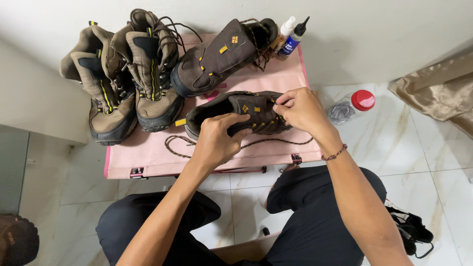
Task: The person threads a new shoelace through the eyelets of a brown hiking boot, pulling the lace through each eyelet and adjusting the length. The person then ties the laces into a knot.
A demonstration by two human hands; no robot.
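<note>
Lacing looks maybe half done, going by the loose brown lace [207, 148] trailing over the pink table [148, 160]. The dark brown hiking boot [236, 111] lies on its side mid-table. Left hand [214, 138] is wrapped around the ankle opening, fingers curled shut on it. Right hand [300, 108] pinches something at the eyelets, probably the lace. Boot's worn, with yellow accents. Tan boots [123, 74] sit at the back left corner.
</note>
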